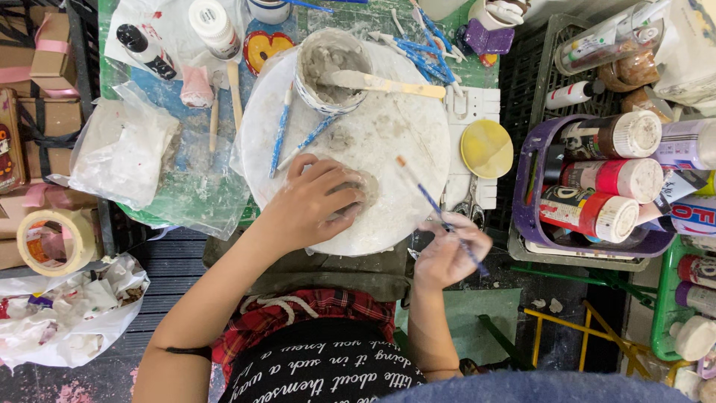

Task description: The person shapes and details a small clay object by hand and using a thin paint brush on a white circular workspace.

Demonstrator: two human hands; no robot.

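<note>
My left hand presses down on a small flat grey clay piece on the round white board, fingers curled over most of it. My right hand hovers off the board's lower right edge, pinching a thin blue-handled brush whose orange tip points up over the board, just right of the clay. A pot of grey clay slip with a wooden spatula across it stands at the board's far side.
Blue tools lie on the board's left. A yellow lid and a purple basket of paint bottles are right. A plastic bag, tape roll and boxes are left.
</note>
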